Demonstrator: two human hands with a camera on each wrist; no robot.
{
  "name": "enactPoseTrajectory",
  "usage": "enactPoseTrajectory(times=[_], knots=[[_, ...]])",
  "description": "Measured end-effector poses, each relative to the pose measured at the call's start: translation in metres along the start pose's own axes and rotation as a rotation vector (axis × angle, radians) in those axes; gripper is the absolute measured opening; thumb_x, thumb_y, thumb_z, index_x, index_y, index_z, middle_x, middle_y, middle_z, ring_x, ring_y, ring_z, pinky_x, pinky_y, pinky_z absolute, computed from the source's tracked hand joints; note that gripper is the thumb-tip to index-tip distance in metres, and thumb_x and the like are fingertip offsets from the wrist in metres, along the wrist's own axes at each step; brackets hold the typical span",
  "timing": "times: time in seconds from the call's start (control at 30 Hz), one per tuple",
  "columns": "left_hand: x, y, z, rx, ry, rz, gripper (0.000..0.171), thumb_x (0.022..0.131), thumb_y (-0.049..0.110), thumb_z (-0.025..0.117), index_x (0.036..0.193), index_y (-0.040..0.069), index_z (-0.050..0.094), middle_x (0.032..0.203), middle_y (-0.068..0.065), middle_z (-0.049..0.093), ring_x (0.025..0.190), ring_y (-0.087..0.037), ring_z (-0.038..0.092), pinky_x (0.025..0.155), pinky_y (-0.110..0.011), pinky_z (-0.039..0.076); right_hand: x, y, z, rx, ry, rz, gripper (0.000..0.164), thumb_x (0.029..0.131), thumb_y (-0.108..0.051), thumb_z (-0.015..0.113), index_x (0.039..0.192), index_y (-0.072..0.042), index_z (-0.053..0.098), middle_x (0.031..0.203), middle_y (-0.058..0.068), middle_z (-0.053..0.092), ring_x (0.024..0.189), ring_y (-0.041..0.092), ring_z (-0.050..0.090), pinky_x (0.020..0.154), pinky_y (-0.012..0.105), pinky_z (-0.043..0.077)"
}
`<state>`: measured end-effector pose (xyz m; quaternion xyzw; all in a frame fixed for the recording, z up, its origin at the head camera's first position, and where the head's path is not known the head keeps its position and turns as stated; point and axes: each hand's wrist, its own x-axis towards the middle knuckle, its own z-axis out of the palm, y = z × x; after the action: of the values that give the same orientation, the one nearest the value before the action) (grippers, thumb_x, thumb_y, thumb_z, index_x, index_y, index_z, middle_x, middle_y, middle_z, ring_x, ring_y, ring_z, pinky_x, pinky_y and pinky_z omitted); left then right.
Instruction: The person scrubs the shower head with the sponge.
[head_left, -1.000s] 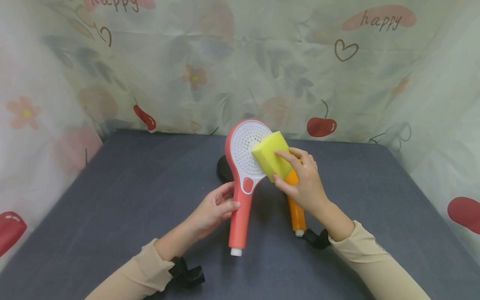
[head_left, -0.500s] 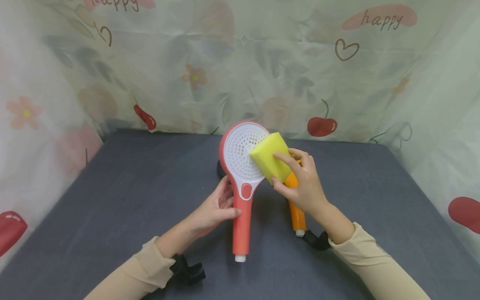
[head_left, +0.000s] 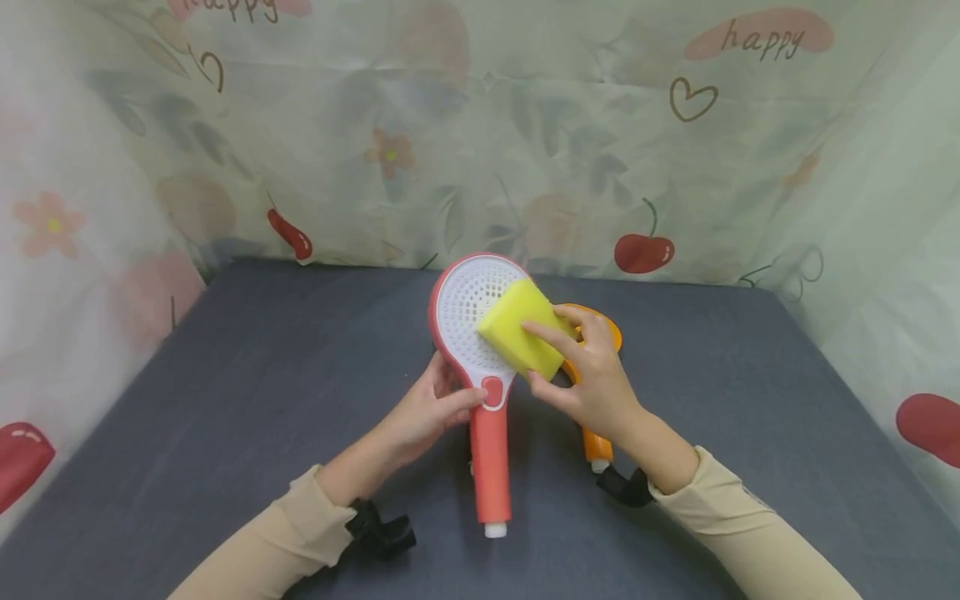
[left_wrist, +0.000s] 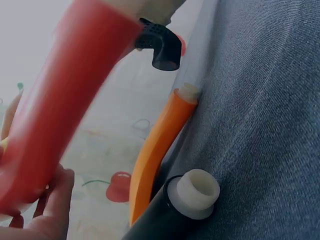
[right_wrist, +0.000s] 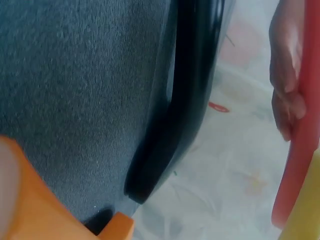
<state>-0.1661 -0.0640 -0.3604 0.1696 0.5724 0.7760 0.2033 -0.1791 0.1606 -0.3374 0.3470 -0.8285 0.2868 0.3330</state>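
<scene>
In the head view my left hand (head_left: 416, 417) holds a coral-red handheld shower head (head_left: 492, 467) just below its round white spray face, the thumb lying at the red button. The shower head is upright, its nozzles facing me. My right hand (head_left: 600, 383) pinches a yellow sponge (head_left: 521, 329) between thumb and fingers, laid over the right side of the spray face. From the left wrist, the red handle (left_wrist: 65, 90) looks blurred. The right wrist view catches only an edge of the sponge (right_wrist: 306, 210) beside the red shower head (right_wrist: 305, 125).
An orange shower head (head_left: 597, 446) lies on the dark cloth-covered table (head_left: 300, 358) behind my right hand. A black one (right_wrist: 187, 85), mostly hidden from the head camera, lies behind the red one. Patterned curtains (head_left: 480, 192) enclose the back and sides.
The red shower head has come down, its handle end shifting right. My left thumb has gone from the handle to the button. Right hand and sponge have moved left and down across the face.
</scene>
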Motion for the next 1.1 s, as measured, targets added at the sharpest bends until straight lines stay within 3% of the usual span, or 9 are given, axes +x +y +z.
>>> enactPoseTrajectory(times=[0.17, 0.3, 0.43, 0.57, 0.77, 0.93, 1.1], knots=[[0.001, 0.005, 0.0, -0.039, 0.107, -0.025, 0.051, 0.095, 0.014, 0.042, 0.142, 0.013, 0.019, 0.126, -0.011, 0.051, 0.092, -0.007, 0.063, 0.077, -0.03, 0.055, 0.0, -0.001, 0.003, -0.03, -0.001, -0.067, 0.05, 0.067, -0.013, 0.074, 0.116, -0.014, 0.062, 0.117, 0.024, 0.05, 0.107, 0.036, 0.045, 0.079, 0.046, 0.042], [0.004, 0.007, 0.0, -0.051, 0.165, -0.027, 0.047, 0.099, 0.017, 0.038, 0.143, 0.011, 0.023, 0.132, -0.016, 0.048, 0.099, -0.006, 0.059, 0.08, -0.034, 0.053, 0.001, -0.001, 0.004, -0.04, -0.005, -0.067, 0.051, 0.067, -0.012, 0.075, 0.116, -0.014, 0.062, 0.117, 0.024, 0.05, 0.108, 0.036, 0.045, 0.079, 0.046, 0.044], [0.006, 0.008, -0.001, 0.001, 0.219, -0.018, 0.043, 0.099, 0.015, 0.042, 0.141, 0.006, 0.033, 0.133, -0.017, 0.047, 0.103, -0.006, 0.058, 0.084, -0.033, 0.054, 0.003, -0.001, 0.003, -0.04, -0.002, -0.051, 0.05, 0.068, -0.013, 0.075, 0.116, -0.014, 0.063, 0.118, 0.024, 0.05, 0.107, 0.036, 0.045, 0.079, 0.045, 0.042], [0.007, 0.009, -0.001, 0.037, 0.319, 0.004, 0.036, 0.096, 0.011, 0.049, 0.131, 0.006, 0.043, 0.115, -0.008, 0.058, 0.094, -0.006, 0.062, 0.079, -0.027, 0.055, 0.006, -0.001, 0.002, -0.043, 0.008, -0.053, 0.049, 0.068, -0.013, 0.075, 0.115, -0.014, 0.064, 0.118, 0.024, 0.05, 0.104, 0.036, 0.045, 0.079, 0.043, 0.039], [0.012, 0.011, 0.001, -0.063, 0.485, 0.017, 0.019, 0.093, 0.008, 0.053, 0.111, 0.01, 0.046, 0.088, 0.004, 0.056, 0.079, -0.006, 0.061, 0.065, -0.025, 0.053, 0.008, -0.001, 0.002, -0.06, -0.008, -0.055, 0.05, 0.068, -0.013, 0.076, 0.116, -0.013, 0.064, 0.118, 0.024, 0.05, 0.106, 0.035, 0.045, 0.082, 0.045, 0.037], [0.014, 0.011, 0.0, -0.072, 0.516, -0.023, 0.02, 0.093, 0.01, 0.054, 0.112, 0.009, 0.046, 0.087, 0.004, 0.056, 0.075, -0.006, 0.061, 0.063, -0.024, 0.052, 0.008, 0.0, 0.004, -0.07, -0.021, -0.033, 0.049, 0.069, -0.015, 0.076, 0.116, -0.014, 0.064, 0.117, 0.024, 0.051, 0.108, 0.035, 0.046, 0.085, 0.047, 0.038], [0.016, 0.011, -0.002, -0.053, 0.529, -0.016, 0.025, 0.093, 0.008, 0.054, 0.116, 0.006, 0.046, 0.085, 0.005, 0.057, 0.072, -0.005, 0.063, 0.063, -0.023, 0.053, 0.007, -0.002, 0.006, -0.079, -0.028, -0.041, 0.047, 0.068, -0.016, 0.075, 0.114, -0.014, 0.065, 0.115, 0.025, 0.052, 0.107, 0.036, 0.047, 0.088, 0.05, 0.039]])
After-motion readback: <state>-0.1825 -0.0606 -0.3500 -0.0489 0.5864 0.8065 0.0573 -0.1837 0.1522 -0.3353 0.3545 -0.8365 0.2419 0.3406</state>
